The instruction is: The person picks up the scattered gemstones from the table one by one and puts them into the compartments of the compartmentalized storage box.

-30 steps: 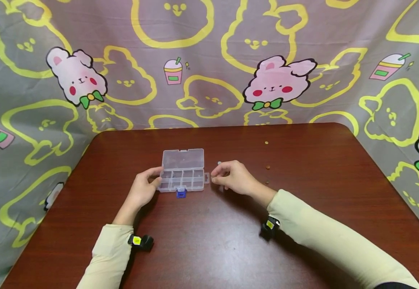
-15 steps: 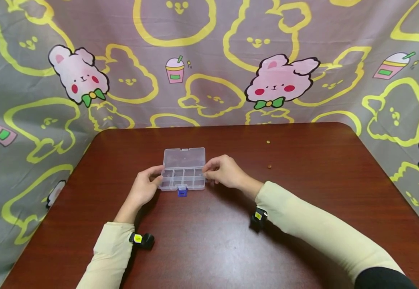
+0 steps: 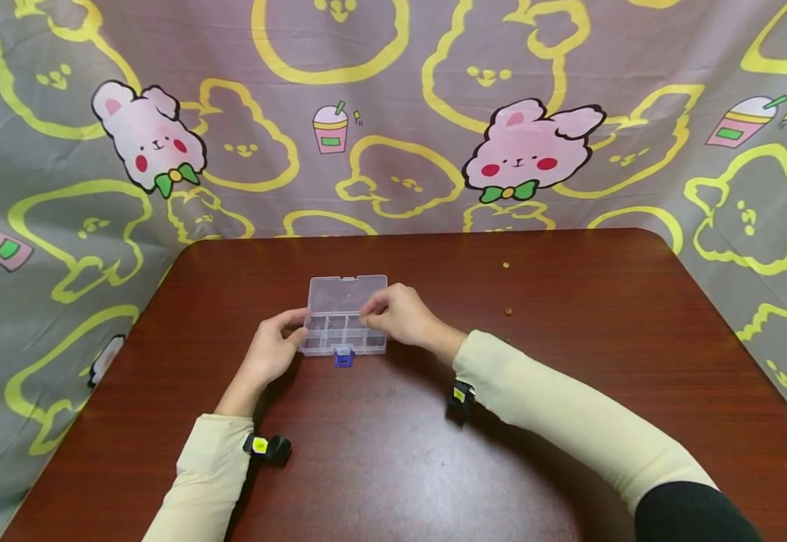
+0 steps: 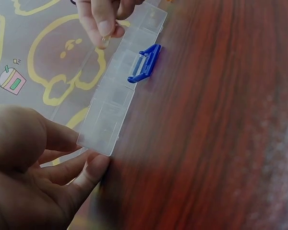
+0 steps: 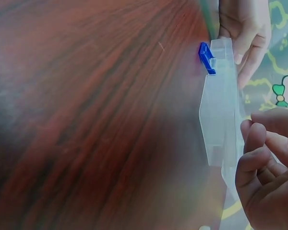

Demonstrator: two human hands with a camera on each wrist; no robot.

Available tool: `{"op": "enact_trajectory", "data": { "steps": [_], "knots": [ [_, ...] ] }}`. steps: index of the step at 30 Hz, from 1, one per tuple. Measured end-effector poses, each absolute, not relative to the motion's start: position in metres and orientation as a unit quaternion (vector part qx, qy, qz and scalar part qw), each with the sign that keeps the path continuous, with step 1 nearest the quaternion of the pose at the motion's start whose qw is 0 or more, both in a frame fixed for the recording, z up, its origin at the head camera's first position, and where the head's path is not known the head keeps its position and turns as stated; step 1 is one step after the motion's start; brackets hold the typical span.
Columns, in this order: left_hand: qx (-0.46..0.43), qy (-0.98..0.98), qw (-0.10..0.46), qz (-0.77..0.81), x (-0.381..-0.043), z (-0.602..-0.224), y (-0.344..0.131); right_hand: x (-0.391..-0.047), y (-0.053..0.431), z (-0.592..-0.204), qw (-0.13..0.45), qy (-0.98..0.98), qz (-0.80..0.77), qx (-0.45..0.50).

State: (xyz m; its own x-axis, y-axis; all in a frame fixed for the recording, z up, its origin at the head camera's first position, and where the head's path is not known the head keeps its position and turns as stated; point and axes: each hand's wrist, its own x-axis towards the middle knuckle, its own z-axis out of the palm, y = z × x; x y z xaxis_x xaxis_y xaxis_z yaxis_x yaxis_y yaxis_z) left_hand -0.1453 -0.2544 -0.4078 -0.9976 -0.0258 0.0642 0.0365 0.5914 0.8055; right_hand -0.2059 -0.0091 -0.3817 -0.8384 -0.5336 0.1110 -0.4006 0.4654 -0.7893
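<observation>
Near the middle of the dark wooden table (image 3: 569,391) sits my clear compartment box (image 3: 343,337), its lid (image 3: 347,294) thrown back toward twelve o'clock and its blue latch (image 3: 343,358) hanging off the front edge at six o'clock. My left hand (image 3: 273,352) rests at the box's nine o'clock end, fingers loosely extended against the end wall, bracing it without wrapping around it. My right hand (image 3: 396,316) hovers over the compartments at the three o'clock end, thumb and forefinger closed in a pinch on a tiny pale piece (image 4: 105,40), which the left wrist view shows just above the tray; I cannot tell what the piece is. Two small brownish beads (image 3: 507,311) lie loose on the table well off toward two o'clock. What worries me is how small the piece is: if I loosen the pinch while it hangs over a divider, I judge it could bounce into the wrong cell or skip out onto the wood. The box looks light, so a downward nudge from my right fingers could tip or slide it, and my left hand, only touching one end, might not stop that. My sleeve could also catch the raised lid.
</observation>
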Motion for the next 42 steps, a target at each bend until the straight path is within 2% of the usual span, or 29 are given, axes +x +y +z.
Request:
{"op": "enact_trajectory", "data": {
  "steps": [9,27,42],
  "knots": [
    [-0.003,-0.892,0.034,-0.45,-0.146,-0.408,-0.254,-0.211,-0.022,-0.383,0.056,0.866,-0.411,-0.278],
    [-0.003,-0.892,0.034,-0.45,-0.145,-0.409,-0.255,-0.213,-0.029,-0.386,0.078,0.873,-0.404,-0.263],
    [-0.005,-0.892,0.037,-0.45,-0.145,-0.409,-0.254,-0.213,-0.032,-0.384,0.065,0.868,-0.406,-0.279]
  ]
}}
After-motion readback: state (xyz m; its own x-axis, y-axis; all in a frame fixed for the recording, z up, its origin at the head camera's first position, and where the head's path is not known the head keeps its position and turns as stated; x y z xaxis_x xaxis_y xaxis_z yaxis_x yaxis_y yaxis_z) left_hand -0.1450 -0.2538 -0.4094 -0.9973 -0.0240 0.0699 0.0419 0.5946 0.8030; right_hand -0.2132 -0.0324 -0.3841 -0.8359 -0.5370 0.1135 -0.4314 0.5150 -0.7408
